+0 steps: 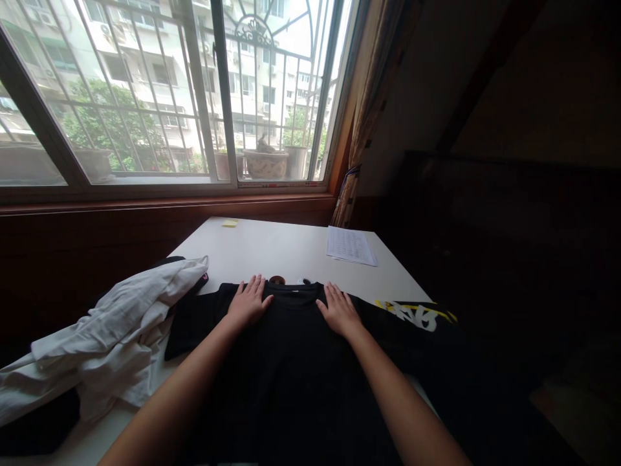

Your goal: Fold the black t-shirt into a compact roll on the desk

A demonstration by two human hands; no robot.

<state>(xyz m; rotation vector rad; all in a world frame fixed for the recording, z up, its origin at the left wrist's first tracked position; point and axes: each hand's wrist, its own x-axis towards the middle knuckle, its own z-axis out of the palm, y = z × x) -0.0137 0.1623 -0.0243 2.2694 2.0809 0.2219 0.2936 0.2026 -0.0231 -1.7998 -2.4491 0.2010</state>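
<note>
A black T-shirt (291,362) lies spread out on a white table (272,249), its neckline toward the window. On the shirt's left shoulder area, beside the collar, my left hand (248,303) rests flat with fingers stretched out. My right hand (339,309) lies flat on the other shoulder, its fingers apart too. Neither hand grips anything. Two small round objects, one brown (277,280) and one pale (305,281), show just beyond the collar, partly covered by the shirt.
A pile of white cloth (121,323) with dark cloth under it lies at the left. Printed papers (350,246) and a yellow note (229,223) are on the table's far side. Dark cloth with white and yellow print (417,315) is at the right. A barred window stands behind.
</note>
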